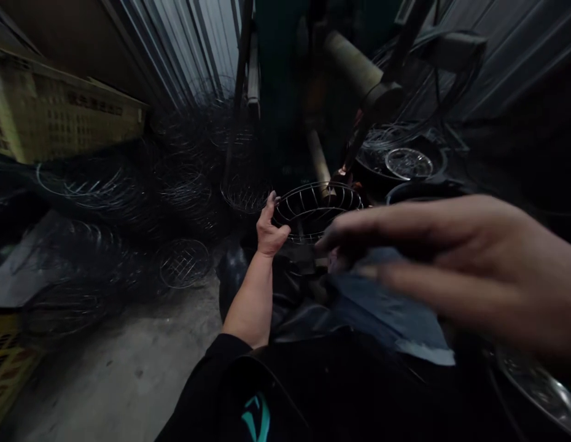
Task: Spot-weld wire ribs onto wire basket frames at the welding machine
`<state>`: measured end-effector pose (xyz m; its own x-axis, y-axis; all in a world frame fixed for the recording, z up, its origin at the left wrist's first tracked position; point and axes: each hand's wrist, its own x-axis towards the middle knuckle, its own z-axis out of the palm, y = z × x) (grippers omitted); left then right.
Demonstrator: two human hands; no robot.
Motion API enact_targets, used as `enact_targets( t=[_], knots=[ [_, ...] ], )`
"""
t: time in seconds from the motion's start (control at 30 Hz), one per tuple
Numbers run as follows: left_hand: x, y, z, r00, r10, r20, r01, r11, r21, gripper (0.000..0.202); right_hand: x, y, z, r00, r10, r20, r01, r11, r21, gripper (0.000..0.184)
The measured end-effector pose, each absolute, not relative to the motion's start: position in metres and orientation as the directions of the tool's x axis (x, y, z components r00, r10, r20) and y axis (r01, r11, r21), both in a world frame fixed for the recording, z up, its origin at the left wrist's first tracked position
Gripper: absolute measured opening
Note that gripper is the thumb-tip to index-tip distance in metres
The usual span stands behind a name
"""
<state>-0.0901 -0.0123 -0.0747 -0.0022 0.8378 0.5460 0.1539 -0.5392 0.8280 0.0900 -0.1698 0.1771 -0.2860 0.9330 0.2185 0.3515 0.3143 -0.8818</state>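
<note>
A round wire basket of thin metal rods is tilted in front of me, below the machine's arms. My left hand grips its left edge, with the thumb on the near side and the fingers up along the rim. My right hand is large and blurred close to the camera, to the right of the basket. Its fingers reach left and the thumb lies apart below them, with nothing visible between. Under this hand, a blue-grey cloth lies across my lap.
Dark machine arms with a pale cylinder rise behind the basket. Stacked wire pieces stand at the left, by a yellow crate. A round wire grid lies near the concrete floor. Shiny round metal parts fill a pan at the right.
</note>
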Motion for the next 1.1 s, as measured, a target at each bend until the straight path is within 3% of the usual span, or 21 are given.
enact_targets(
  t=[0.07,0.1,0.17,0.27,0.4,0.73,0.9,0.97,1.1],
  knots=[
    [-0.091,-0.014,-0.073,-0.025,0.816,0.578,0.1,-0.573,0.814,0.09,0.114,-0.151,0.17,-0.086,0.981,0.171,0.421,0.192,-0.887,0.028],
    [-0.091,-0.015,-0.072,-0.032,0.81,0.585,0.076,-0.582,0.81,0.091,0.128,-0.143,0.16,0.106,0.982,0.156,0.416,0.099,-0.904,0.028],
    [-0.09,-0.016,-0.069,-0.022,0.813,0.583,0.05,-0.581,0.812,0.092,0.154,-0.133,0.131,0.355,0.935,0.022,0.24,-0.069,-0.968,0.033],
    [-0.088,-0.017,-0.066,-0.008,0.823,0.568,0.014,-0.568,0.823,0.091,0.186,-0.13,0.082,0.429,0.883,-0.19,0.001,-0.211,-0.977,0.037],
    [-0.085,-0.018,-0.063,-0.012,0.844,0.536,-0.081,-0.535,0.841,0.089,0.208,-0.137,0.04,0.456,0.833,-0.312,-0.143,-0.278,-0.95,0.034],
    [-0.097,-0.02,-0.057,-0.061,0.921,0.385,-0.431,-0.372,0.822,0.097,0.232,-0.143,0.003,0.396,0.861,-0.318,-0.122,-0.294,-0.948,0.03],
    [-0.101,-0.026,-0.055,-0.038,0.946,0.321,-0.473,-0.3,0.829,0.097,0.226,-0.128,0.012,0.419,0.894,-0.16,-0.049,-0.154,-0.987,0.036],
    [-0.101,-0.027,-0.055,-0.021,0.956,0.292,-0.493,-0.264,0.829,0.097,0.222,-0.115,0.021,0.329,0.936,-0.124,-0.021,-0.124,-0.992,0.038],
    [-0.097,-0.024,-0.061,-0.009,0.977,0.213,-0.527,-0.186,0.829,0.094,0.217,-0.102,0.035,-0.005,0.963,-0.271,-0.144,-0.268,-0.952,0.039]
  ],
)
